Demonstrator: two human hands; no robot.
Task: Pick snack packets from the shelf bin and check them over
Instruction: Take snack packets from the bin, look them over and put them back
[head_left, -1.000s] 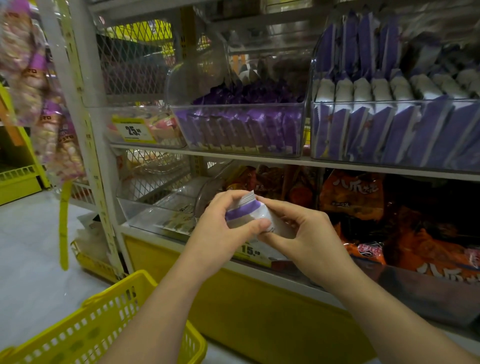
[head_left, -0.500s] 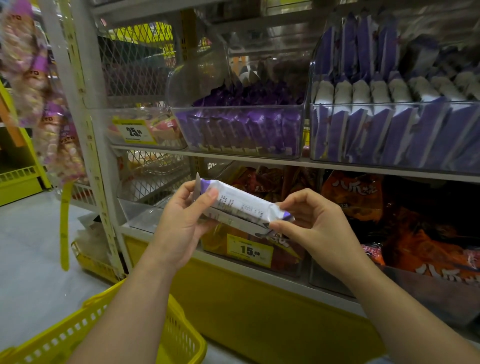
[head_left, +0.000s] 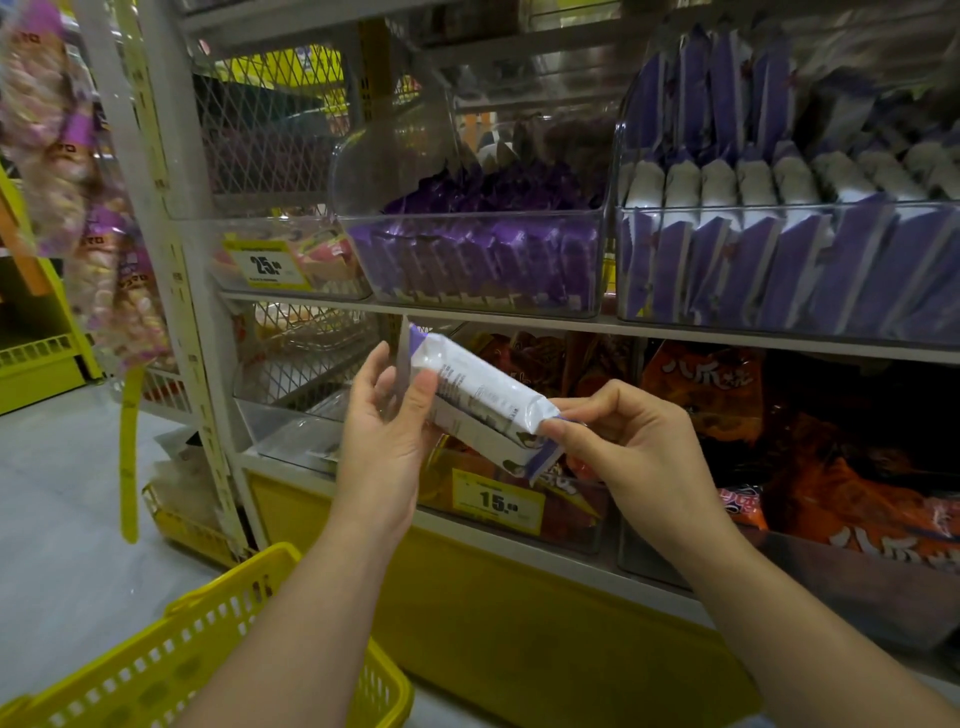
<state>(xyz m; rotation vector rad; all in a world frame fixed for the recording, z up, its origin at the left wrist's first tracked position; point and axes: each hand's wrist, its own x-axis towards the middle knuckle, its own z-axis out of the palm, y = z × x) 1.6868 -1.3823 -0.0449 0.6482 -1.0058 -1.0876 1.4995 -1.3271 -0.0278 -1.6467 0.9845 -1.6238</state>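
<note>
Right now we hold one snack packet (head_left: 483, 402) in both hands, out in front of the lower shelf and below the upper shelf edge (head_left: 571, 325). Our left hand (head_left: 384, 441) is at the packet's upper left end, thumb pressed on its white face and the other fingers (head_left: 371, 364) spread loosely behind its crimped seal. Our right hand (head_left: 631, 452) pinches the lower right end, thumb and forefinger closed on the purple corner. The packet's long axis runs on a slant, from upper left down to lower right, so its left end points up toward the shelf and its right end points down toward our right palm. The side turned to us is white with small printed text that we cannot read, and a purple band shows at each end. Behind our hands, clear bins on the lower shelf hold orange bags (head_left: 831, 467), and a yellow price tag (head_left: 497, 500) sits on a bin front just below the packet. On the upper shelf, a clear bin (head_left: 483, 262) holds purple packets standing on end, and the bin to its right (head_left: 789, 260) holds white and purple packets, also upright in rows. A yellow shopping basket (head_left: 208, 665) sits low at the left, under our left forearm.
</note>
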